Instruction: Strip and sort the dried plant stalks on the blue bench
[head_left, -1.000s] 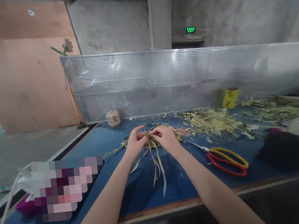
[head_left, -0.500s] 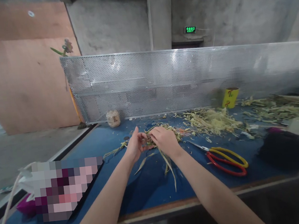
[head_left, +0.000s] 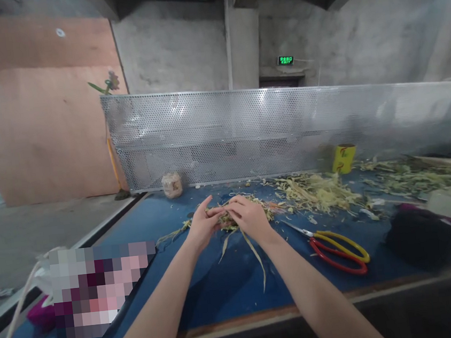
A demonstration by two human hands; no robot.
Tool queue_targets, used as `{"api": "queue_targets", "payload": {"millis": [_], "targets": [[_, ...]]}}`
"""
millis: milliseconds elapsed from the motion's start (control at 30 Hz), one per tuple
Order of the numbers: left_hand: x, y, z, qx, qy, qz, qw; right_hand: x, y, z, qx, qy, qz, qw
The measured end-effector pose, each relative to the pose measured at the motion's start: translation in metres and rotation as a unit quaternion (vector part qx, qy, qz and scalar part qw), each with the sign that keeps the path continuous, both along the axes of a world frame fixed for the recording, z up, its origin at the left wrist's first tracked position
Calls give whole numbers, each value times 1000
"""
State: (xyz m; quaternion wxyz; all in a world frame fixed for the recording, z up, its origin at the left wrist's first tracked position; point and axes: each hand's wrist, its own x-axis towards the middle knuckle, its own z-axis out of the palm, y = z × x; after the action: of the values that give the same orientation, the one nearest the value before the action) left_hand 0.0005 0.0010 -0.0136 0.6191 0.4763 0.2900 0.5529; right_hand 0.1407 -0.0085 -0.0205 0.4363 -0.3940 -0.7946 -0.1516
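Note:
Over the middle of the blue table, my left hand and my right hand meet on a small bundle of dry yellow-green straw strips. Both hands pinch the bundle's top with curled fingers. Loose strip ends hang down from it toward me. The part of the bundle inside my fingers is hidden.
Scissors with red and yellow handles lie right of my right arm. Straw scraps litter the table's back right by a yellow cup. A perforated metal screen lines the far edge. A dark object sits at right, a small jar at back left.
The view has tilted up slightly. My hands stay together on the bundle, and the hanging strips have shifted from spread out to a tighter drop under my right hand.

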Motion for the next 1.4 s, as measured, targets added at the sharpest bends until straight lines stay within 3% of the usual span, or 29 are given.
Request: {"api": "queue_targets", "payload": {"millis": [333, 567, 767, 867, 1100, 1267, 1400], "targets": [[-4, 3, 0, 96, 89, 31, 991, 2, 12, 2, -67, 172, 177, 967], [-5, 6, -3, 159, 111, 73, 978, 1, 14, -1, -73, 185, 178, 964], [-3, -1, -1, 40, 46, -5, 998, -2, 13, -3, -64, 193, 160, 966], [-6, -2, -2, 17, 23, -41, 999, -1, 14, -5, -57, 179, 161, 969], [-8, 4, -8, 12, 44, -14, 999, 2, 16, -8, -59, 147, 164, 974], [-7, 9, -10, 91, 79, 40, 992, 2, 17, -7, -94, 180, 159, 966], [-11, 14, -14, 264, 223, 119, 931, -1, 20, -10, -193, 235, 180, 936]]}}
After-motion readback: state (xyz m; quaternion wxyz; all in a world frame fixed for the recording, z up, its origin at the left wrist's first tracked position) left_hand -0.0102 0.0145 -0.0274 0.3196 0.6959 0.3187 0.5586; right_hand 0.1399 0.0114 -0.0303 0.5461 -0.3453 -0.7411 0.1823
